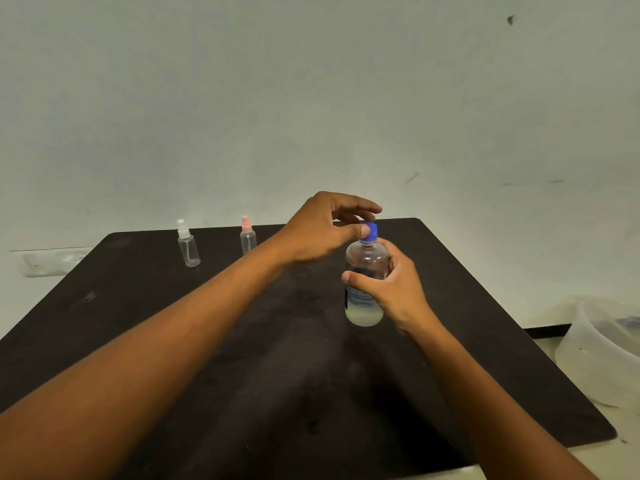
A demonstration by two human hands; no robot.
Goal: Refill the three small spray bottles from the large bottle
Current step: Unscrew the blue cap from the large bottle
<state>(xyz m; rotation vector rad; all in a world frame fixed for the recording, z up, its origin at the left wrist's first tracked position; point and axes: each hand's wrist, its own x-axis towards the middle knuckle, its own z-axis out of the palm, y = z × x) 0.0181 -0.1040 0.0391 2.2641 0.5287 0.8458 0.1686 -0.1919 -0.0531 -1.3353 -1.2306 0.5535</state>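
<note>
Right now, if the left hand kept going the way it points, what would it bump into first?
The left hand points rightward at the blue cap of the large bottle. Its thumb already seems to touch the cap, so that comes first.

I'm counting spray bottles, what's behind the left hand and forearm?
Two small spray bottles show: white-topped and pink-topped, the latter partly behind the left hand. A third isn't visible; the arm may cover it.

The right hand (393,289) is gripping the large bottle (366,282), which is standing upright on the dark table (242,358) and showing pale liquid in its lower part. The left hand (325,230) is pinching the bottle's blue cap (370,232) between thumb and fingers. 2 small spray bottles are standing near the far edge: a white-topped one (187,244) and a pink-topped one (247,236). A translucent tub (602,351) is sitting off the table's right side.
</note>
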